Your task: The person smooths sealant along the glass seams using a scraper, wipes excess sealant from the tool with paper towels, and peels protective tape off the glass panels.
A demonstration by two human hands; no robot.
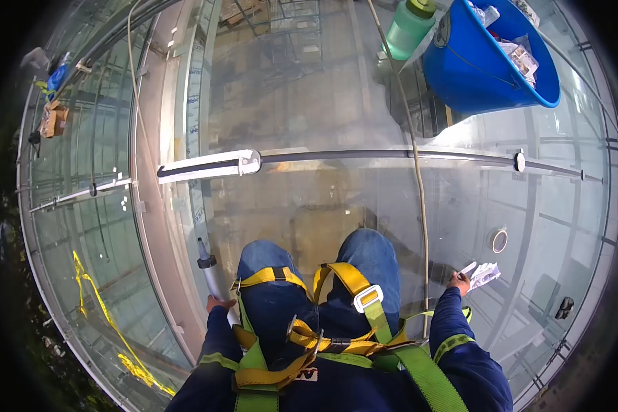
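Observation:
My left hand (220, 303) is closed round the barrel of a sealant gun (211, 276), beside my left knee. The gun has a pale barrel, a black collar and a dark nozzle that points away from me. Out to the right, my right hand (459, 282) is closed on a crumpled white and purple paper (485, 275). A small white strip also sticks out by its fingers; its kind is too small to tell. A roll of tape (499, 240) lies on the glass just beyond that hand.
A blue bucket (460, 75) with litter stands at the upper right, next to a green bottle (410, 31). A cable (416, 165) crosses the glass lengthwise. Ahead of my knees runs a black seam (384, 154). Yellow tape (103, 309) lies left, past the metal beam (159, 158).

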